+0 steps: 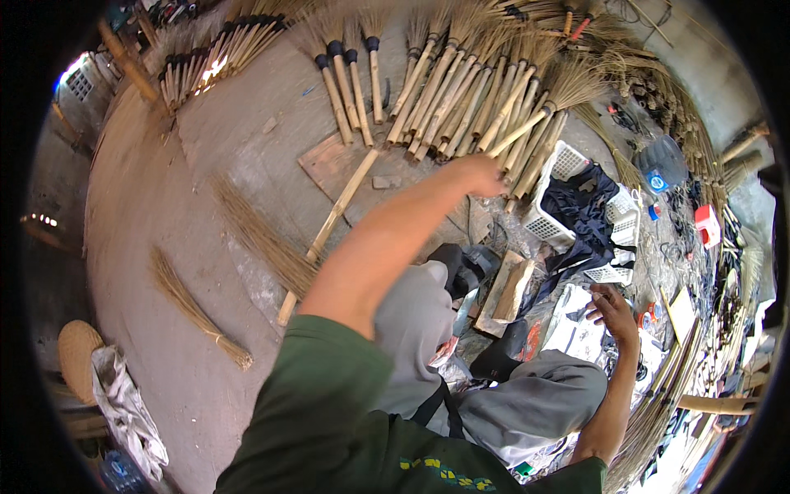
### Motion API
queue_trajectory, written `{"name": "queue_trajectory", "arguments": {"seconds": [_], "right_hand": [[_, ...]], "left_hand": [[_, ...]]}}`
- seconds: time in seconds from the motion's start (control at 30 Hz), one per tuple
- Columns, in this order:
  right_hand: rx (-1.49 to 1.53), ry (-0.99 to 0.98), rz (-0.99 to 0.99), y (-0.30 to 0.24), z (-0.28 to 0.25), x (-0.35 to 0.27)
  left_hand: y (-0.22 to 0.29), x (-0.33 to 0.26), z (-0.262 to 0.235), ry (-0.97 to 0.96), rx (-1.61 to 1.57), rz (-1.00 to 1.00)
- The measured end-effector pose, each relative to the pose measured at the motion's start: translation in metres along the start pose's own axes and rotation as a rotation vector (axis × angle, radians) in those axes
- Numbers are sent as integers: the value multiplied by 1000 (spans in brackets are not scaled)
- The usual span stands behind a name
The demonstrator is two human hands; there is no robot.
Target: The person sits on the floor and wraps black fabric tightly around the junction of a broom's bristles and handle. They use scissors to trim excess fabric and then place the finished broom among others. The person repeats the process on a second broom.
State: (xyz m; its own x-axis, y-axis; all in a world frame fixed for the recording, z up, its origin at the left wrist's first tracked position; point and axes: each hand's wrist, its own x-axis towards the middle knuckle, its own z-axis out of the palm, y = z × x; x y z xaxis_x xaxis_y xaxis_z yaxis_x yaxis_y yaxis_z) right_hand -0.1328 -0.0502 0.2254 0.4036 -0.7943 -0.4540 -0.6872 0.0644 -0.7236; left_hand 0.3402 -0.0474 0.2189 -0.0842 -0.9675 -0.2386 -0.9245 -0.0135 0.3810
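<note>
One pale-handled broom [543, 113] slants across other brooms [453, 103], its straw bristles [576, 85] fanned out.

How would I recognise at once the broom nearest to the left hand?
Find the big row of brooms at the top centre. At its right end, just above the left hand, lies one pale broom. It slants flatter, across its neighbours.

I could read no word or number for certain. Across the front of my dark green shirt [329, 445] ran a row of yellow and blue print [444, 473], too slanted and small to make out. The big bluish water bottle [665, 156] carried a blue label [657, 181] with a pale mark, too tiny to tell. On the red-and-white box [706, 217], I could read nothing.
</note>
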Motion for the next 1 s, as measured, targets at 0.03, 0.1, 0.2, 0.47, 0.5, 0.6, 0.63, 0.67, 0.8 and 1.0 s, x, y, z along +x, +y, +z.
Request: {"name": "queue_trajectory", "arguments": {"seconds": [0.03, 0.1, 0.2, 0.47, 0.5, 0.6, 0.63, 0.67, 0.8, 1.0], "right_hand": [[14, 6, -19, 0, -1, -3], [14, 27, -33, -1, -2, -7], [-4, 52, -36, -5, -3, -9], [23, 4, -137, -27, 2, -2], [8, -6, -124, -31, 3, -1], [40, -43, -137, -41, 6, 0], [30, -27, -154, -42, 7, -1], [28, -21, -158, -43, 6, -3], [30, 0, -140, -42, 4, -10], [-13, 52, -83, -32, -2, -26]], "left_hand": [[-28, -10, 15, -87, -95, -53], [-74, -51, 67, 115, -354, -118], [-113, -116, 147, 117, -591, -214], [-95, -251, 279, 176, -1092, -530], [-95, -253, 280, 175, -1097, -545], [-100, -241, 271, 173, -1088, -553], [-100, -234, 266, 172, -1079, -544], [-102, -225, 260, 170, -1065, -533], [-104, -177, 239, 141, -1043, -473], [-94, -107, 250, 93, -1230, -436]]}}
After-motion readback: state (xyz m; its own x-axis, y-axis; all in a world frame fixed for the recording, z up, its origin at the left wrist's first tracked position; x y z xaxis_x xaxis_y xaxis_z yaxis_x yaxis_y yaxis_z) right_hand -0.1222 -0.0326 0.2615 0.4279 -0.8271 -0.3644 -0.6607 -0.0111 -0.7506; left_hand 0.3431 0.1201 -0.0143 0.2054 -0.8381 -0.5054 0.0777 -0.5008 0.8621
